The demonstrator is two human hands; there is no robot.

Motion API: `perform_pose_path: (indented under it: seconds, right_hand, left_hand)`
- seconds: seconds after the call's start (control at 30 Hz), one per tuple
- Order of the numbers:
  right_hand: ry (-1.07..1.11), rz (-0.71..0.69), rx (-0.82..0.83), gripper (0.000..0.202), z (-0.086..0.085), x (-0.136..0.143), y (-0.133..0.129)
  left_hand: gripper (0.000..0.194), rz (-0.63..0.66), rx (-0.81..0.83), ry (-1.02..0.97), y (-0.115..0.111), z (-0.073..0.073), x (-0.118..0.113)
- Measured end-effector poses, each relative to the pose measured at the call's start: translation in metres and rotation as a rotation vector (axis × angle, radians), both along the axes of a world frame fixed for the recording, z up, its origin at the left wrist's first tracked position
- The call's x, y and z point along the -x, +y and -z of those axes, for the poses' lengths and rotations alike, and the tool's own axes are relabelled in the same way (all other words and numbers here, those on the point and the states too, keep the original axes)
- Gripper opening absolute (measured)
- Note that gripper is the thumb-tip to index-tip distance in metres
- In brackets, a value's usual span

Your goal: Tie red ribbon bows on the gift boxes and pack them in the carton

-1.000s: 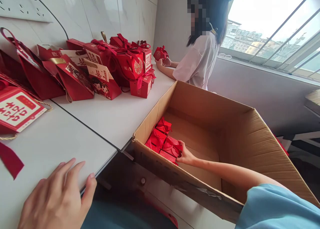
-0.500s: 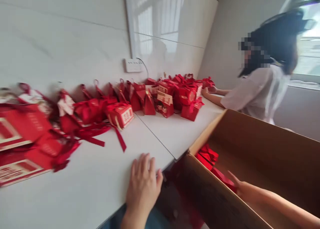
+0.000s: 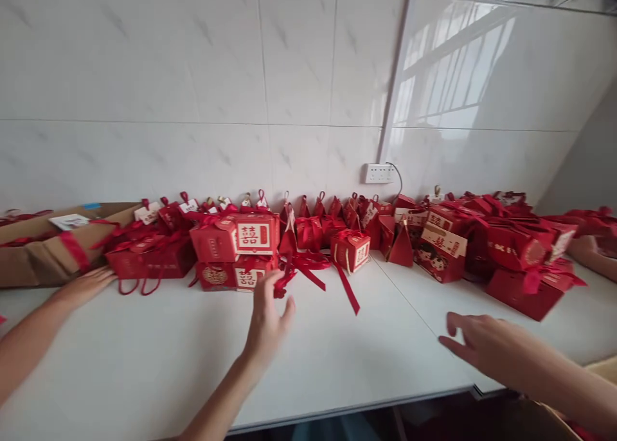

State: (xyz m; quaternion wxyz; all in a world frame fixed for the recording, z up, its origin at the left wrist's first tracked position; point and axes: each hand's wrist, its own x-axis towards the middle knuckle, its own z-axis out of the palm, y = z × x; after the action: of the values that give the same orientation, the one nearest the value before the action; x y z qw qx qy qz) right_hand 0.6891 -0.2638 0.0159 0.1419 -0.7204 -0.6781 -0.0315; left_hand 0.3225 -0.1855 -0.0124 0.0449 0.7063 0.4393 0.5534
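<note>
My left hand [image 3: 268, 314] is raised just in front of two stacked red gift boxes [image 3: 231, 238], thumb and fingers apart, with nothing in it. Whether its fingertips touch the boxes I cannot tell. My right hand [image 3: 484, 341] hovers over the white tabletop [image 3: 366, 357], thumb and fingers apart and nothing between them. Between my hands, further back, stands a small red box [image 3: 351, 251] with a ribbon trailing onto the table. A red box with two cartoon faces [image 3: 441, 254] and a pile of red boxes [image 3: 525, 242] lie beyond my right hand.
Another person's hand [image 3: 84, 287] rests at the left by an open cardboard box [image 3: 29, 261]. A different forearm [image 3: 595, 254] shows at the far right. Small red pyramid boxes [image 3: 400, 245] line the tiled wall beneath a socket strip [image 3: 379, 173]. A carton edge [image 3: 605, 367] shows lower right.
The view has swung left. My right hand has come out of the big carton and is over the table. My left hand has lifted off the tabletop towards the stacked boxes.
</note>
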Motion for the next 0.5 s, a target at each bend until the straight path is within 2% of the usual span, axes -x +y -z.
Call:
perform_pose_path:
  seconds: [0.07,0.13,0.23,0.3,0.37,0.43,0.5]
  right_hand:
    - [0.043,-0.137,0.115,0.016,0.001,0.045,0.021]
    - [0.127,-0.26,0.148,0.017,0.003,0.084,0.04]
    - [0.308,-0.429,0.07,0.018,0.01,0.127,0.068]
    - [0.405,-0.497,0.015,0.017,0.016,0.146,0.084]
    - [0.465,-0.554,-0.032,0.016,0.022,0.159,0.094]
    - [0.505,-0.596,-0.072,0.015,0.024,0.167,0.099]
    - [0.548,-0.608,-0.106,0.016,0.022,0.169,0.102]
  left_hand:
    - [0.041,-0.186,-0.118,-0.044,0.02,-0.008,0.029]
    - [0.053,-0.363,-0.154,-0.106,0.038,-0.02,0.052]
    - [0.08,-0.565,-0.008,-0.196,0.063,-0.04,0.074]
    - [0.093,-0.61,0.174,-0.281,0.076,-0.051,0.083]
    - [0.097,-0.589,0.288,-0.366,0.084,-0.059,0.09]
    - [0.092,-0.586,0.259,-0.428,0.086,-0.063,0.098]
    - [0.087,-0.619,0.114,-0.496,0.08,-0.066,0.105]
